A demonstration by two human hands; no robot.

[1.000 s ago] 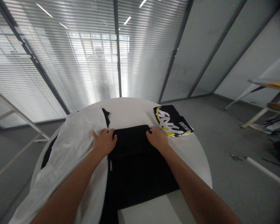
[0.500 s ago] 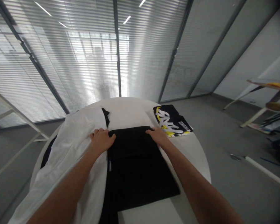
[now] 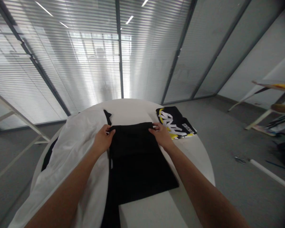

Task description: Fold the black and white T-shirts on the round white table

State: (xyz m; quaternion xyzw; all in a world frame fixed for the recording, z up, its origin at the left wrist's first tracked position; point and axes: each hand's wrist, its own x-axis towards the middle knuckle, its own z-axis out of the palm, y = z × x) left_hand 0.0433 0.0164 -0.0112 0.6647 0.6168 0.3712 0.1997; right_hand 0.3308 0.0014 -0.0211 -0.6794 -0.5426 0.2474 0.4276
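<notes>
One bare left hand (image 3: 103, 139), nearly closed, with thumb and fingers pinched on the far left corner of a wide, flat, black cloth (image 3: 135, 155). One bare right hand (image 3: 161, 134), also nearly closed, with a pinch on the far right corner. Black cloth on top of a round white table (image 3: 197, 152), near the middle, with a straight far edge. To the left, a big crumpled white cloth (image 3: 71, 145). Just beside the right hand, a small folded black bundle (image 3: 177, 122) with white and yellow marks
</notes>
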